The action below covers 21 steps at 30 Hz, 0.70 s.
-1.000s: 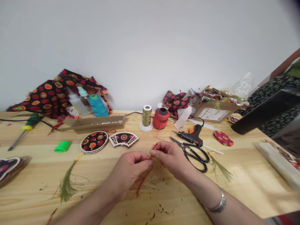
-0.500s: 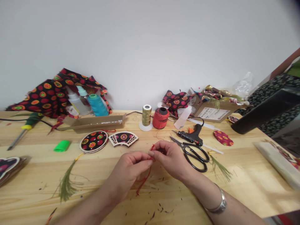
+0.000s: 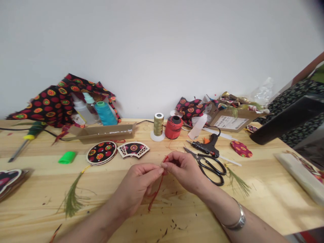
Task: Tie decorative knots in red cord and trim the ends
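Note:
Red cord (image 3: 158,193) is pinched between the fingertips of my left hand (image 3: 141,182) and my right hand (image 3: 183,171), which meet above the wooden table. Its loose ends hang below my fingers, and a short bit sticks up above them. Black-handled scissors (image 3: 212,167) lie just right of my right hand. Behind my hands stand a red thread spool (image 3: 173,127) and a gold thread spool (image 3: 158,125). A fan-shaped ornament (image 3: 133,150) and a round one (image 3: 101,153) lie beyond my left hand.
A black glue gun (image 3: 209,145) lies behind the scissors. Green tassels (image 3: 73,195) rest on both sides. An open cardboard tray (image 3: 106,132) and patterned cloth (image 3: 50,103) are at the back left. A filled box (image 3: 230,118) is at the back right, near a person.
My left fingertips have shifted slightly on the cord, and its hanging ends have swung a little. My right hand has barely moved.

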Each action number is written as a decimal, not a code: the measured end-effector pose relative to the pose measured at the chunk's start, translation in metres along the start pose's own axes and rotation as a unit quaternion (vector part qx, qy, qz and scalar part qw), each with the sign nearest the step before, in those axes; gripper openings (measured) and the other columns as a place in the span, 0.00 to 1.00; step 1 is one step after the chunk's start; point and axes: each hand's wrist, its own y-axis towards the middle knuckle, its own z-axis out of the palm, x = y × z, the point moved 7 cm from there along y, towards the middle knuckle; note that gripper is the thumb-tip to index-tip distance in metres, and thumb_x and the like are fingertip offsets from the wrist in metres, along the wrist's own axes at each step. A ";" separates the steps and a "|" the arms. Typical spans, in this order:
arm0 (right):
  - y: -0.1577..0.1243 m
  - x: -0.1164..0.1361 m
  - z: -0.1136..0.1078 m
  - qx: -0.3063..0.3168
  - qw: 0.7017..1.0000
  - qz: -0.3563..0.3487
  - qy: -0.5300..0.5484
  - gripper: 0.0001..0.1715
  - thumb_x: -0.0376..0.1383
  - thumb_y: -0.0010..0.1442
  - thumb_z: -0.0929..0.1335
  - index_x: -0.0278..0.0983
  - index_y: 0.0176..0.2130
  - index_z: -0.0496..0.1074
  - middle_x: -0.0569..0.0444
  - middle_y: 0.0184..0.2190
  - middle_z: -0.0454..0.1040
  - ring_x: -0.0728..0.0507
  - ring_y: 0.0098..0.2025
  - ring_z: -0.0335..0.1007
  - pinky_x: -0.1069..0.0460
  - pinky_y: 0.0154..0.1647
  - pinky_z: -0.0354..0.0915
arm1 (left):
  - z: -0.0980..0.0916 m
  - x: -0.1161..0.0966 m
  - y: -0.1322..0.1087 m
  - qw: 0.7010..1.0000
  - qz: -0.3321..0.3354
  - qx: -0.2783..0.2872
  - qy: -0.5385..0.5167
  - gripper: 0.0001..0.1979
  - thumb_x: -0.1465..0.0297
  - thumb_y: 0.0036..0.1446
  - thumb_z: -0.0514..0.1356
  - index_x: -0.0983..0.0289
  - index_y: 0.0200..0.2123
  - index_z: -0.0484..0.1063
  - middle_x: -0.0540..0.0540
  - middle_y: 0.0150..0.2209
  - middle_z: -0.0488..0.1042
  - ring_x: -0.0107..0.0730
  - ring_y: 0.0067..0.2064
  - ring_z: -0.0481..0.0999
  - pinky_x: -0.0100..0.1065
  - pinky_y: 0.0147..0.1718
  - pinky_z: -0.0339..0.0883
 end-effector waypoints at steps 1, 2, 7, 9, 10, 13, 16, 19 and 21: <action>0.000 0.000 0.000 0.000 1.000 0.000 -0.004 0.04 0.31 0.49 0.67 0.34 0.23 0.68 0.59 0.19 0.69 0.51 0.23 0.64 0.56 0.27 0.61 | 0.000 0.001 0.000 1.000 -0.004 0.002 0.000 0.12 0.66 0.51 0.58 0.65 0.19 0.70 0.42 0.13 0.52 0.21 0.17 0.48 0.28 0.17 0.41; 0.000 0.001 0.001 0.002 1.000 -0.002 -0.008 0.05 0.31 0.49 0.67 0.34 0.23 0.68 0.59 0.19 0.69 0.51 0.23 0.64 0.56 0.27 0.61 | 0.000 0.002 0.001 1.000 -0.008 0.004 -0.001 0.12 0.66 0.51 0.58 0.65 0.19 0.71 0.42 0.12 0.52 0.21 0.17 0.48 0.27 0.17 0.41; -0.002 0.005 0.002 0.017 0.999 -0.019 -0.038 0.06 0.32 0.52 0.66 0.33 0.24 0.69 0.58 0.20 0.68 0.52 0.23 0.61 0.57 0.27 0.59 | -0.002 0.003 0.002 1.000 -0.016 -0.011 -0.011 0.10 0.68 0.49 0.59 0.66 0.20 0.74 0.42 0.12 0.54 0.20 0.16 0.49 0.26 0.16 0.42; -0.003 0.006 0.002 0.030 0.997 -0.031 -0.070 0.09 0.35 0.55 0.64 0.33 0.27 0.70 0.59 0.21 0.67 0.52 0.23 0.58 0.57 0.25 0.56 | -0.005 0.002 0.003 0.999 -0.017 -0.036 -0.021 0.10 0.68 0.48 0.59 0.66 0.20 0.75 0.42 0.12 0.54 0.20 0.16 0.48 0.26 0.15 0.43; -0.003 0.006 0.000 0.031 0.994 -0.035 -0.096 0.11 0.36 0.57 0.63 0.34 0.27 0.70 0.59 0.21 0.66 0.53 0.22 0.56 0.57 0.24 0.55 | -0.007 0.001 0.004 0.998 -0.015 -0.051 -0.026 0.09 0.69 0.47 0.59 0.66 0.20 0.75 0.42 0.12 0.55 0.20 0.16 0.48 0.26 0.15 0.43; -0.004 0.005 -0.008 0.016 0.979 -0.029 -0.202 0.19 0.42 0.59 0.61 0.34 0.24 0.69 0.60 0.17 0.60 0.53 0.20 0.50 0.57 0.20 0.49 | -0.016 -0.001 0.004 0.994 0.000 -0.104 -0.036 0.08 0.69 0.46 0.60 0.65 0.22 0.77 0.42 0.11 0.55 0.21 0.17 0.49 0.25 0.15 0.43; -0.007 0.006 -0.010 0.011 0.963 -0.031 -0.266 0.21 0.46 0.58 0.63 0.34 0.21 0.67 0.62 0.15 0.55 0.53 0.20 0.46 0.56 0.18 0.46 | -0.022 -0.002 0.004 0.989 0.016 -0.139 -0.045 0.07 0.70 0.46 0.60 0.64 0.22 0.77 0.41 0.11 0.56 0.20 0.17 0.50 0.24 0.16 0.45; -0.016 0.016 -0.002 0.019 0.957 -0.073 -0.279 0.20 0.43 0.60 0.62 0.35 0.22 0.65 0.62 0.16 0.57 0.53 0.20 0.48 0.57 0.19 0.48 | -0.022 -0.002 0.004 0.988 0.021 -0.136 -0.066 0.07 0.70 0.47 0.61 0.64 0.21 0.76 0.44 0.13 0.62 0.22 0.20 0.59 0.23 0.20 0.54; -0.023 0.025 0.008 0.032 0.940 -0.133 -0.312 0.16 0.38 0.61 0.61 0.35 0.24 0.66 0.61 0.17 0.60 0.53 0.20 0.52 0.58 0.21 0.51 | -0.021 -0.003 0.004 0.988 0.024 -0.130 -0.079 0.08 0.70 0.47 0.62 0.65 0.19 0.75 0.47 0.18 0.69 0.26 0.26 0.66 0.24 0.26 0.60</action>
